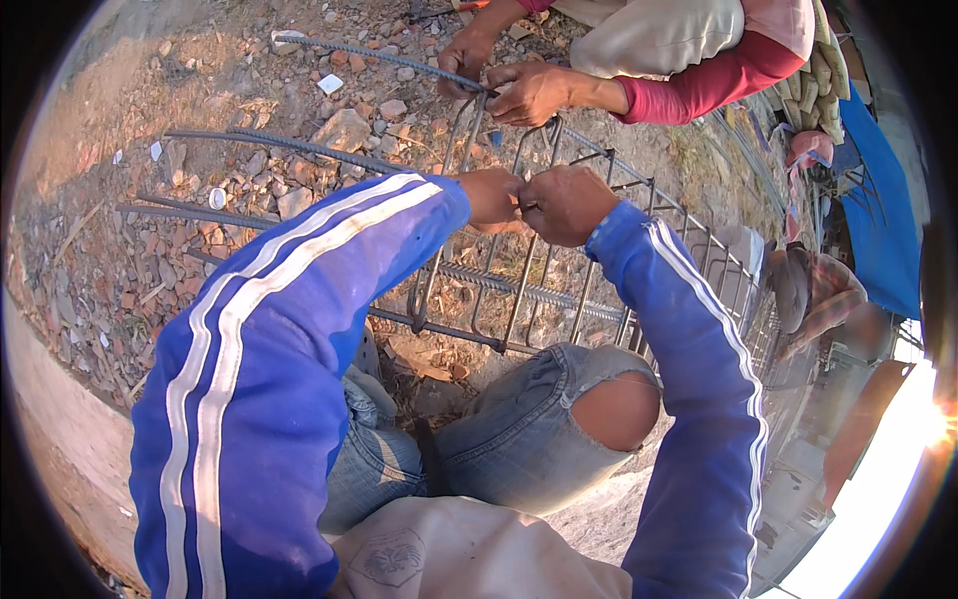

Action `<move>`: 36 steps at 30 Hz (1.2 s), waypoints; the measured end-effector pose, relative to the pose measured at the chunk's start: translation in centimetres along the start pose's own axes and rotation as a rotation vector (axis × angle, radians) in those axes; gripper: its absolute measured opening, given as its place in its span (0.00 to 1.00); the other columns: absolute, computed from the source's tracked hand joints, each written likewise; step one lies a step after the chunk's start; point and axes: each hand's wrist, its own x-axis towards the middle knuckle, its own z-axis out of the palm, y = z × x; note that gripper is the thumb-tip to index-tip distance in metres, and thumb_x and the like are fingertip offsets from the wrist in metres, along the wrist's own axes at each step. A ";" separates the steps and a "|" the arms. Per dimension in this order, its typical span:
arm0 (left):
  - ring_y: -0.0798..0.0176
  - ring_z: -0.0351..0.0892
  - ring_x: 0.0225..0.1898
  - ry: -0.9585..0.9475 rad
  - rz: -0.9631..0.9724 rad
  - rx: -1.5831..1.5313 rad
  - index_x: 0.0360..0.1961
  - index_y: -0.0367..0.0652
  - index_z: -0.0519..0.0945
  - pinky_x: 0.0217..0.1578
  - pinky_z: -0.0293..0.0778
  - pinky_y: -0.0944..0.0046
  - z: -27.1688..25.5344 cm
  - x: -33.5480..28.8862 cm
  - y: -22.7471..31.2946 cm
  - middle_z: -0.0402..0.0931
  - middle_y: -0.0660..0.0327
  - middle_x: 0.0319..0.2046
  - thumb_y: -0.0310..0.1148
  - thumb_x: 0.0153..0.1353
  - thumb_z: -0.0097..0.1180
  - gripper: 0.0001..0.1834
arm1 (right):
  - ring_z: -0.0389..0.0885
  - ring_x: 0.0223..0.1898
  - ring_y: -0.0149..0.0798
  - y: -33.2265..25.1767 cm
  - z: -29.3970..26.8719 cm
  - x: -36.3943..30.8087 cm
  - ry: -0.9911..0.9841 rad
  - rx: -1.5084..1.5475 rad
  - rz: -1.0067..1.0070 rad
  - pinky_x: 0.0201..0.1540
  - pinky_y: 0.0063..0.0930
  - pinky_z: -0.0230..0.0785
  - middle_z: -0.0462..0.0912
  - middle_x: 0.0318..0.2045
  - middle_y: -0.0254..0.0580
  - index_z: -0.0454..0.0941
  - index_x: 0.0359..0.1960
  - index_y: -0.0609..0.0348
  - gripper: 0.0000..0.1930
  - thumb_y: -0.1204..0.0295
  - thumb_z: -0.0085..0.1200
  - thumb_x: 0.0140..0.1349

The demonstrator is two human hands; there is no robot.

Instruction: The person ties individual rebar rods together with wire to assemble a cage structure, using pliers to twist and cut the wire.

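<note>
My left hand (494, 198) and my right hand (566, 205) meet over a steel rebar cage (454, 330) of long ribbed bars and thin square stirrups. Both hands are closed with their fingertips together, beside the upper part of a stirrup. What they pinch is too small and covered to name. The left fingers are partly behind the right hand. Beyond them, a co-worker's two hands, one (531, 92) nearer and one (466, 56) farther, are at a long ribbed bar (374, 53) along the cage's far side.
Several bar ends (299, 145) stick out to the left over broken brick and stones (344, 130). The co-worker in a red sleeve (699, 85) squats across the cage. My knee (614, 407) is close to its near side. A blue sheet (878, 220) is at the right, near another person (818, 299).
</note>
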 end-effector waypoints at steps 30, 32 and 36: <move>0.59 0.74 0.16 0.792 0.024 -0.259 0.20 0.38 0.77 0.22 0.69 0.57 -7.9 6.8 13.6 0.71 0.58 0.11 0.47 0.60 0.54 0.22 | 0.79 0.47 0.52 5.0 14.9 -26.4 0.251 0.309 0.975 0.48 0.41 0.71 0.79 0.42 0.51 0.72 0.57 0.57 0.34 0.49 0.63 0.53; 0.65 0.70 0.14 1.076 0.075 -0.359 0.17 0.39 0.75 0.19 0.65 0.59 -6.4 10.1 14.2 0.69 0.62 0.09 0.48 0.62 0.54 0.24 | 0.80 0.45 0.54 4.8 15.5 -25.7 0.267 0.292 0.958 0.46 0.41 0.72 0.80 0.41 0.50 0.72 0.55 0.57 0.34 0.49 0.63 0.52; 0.76 0.56 0.12 1.281 -0.076 -1.770 0.14 0.52 0.65 0.13 0.53 0.73 -0.9 9.5 19.1 0.60 0.72 0.11 0.49 0.66 0.52 0.25 | 0.81 0.43 0.56 3.2 15.1 -24.9 0.188 0.415 1.006 0.42 0.42 0.73 0.82 0.38 0.52 0.71 0.54 0.57 0.36 0.47 0.65 0.48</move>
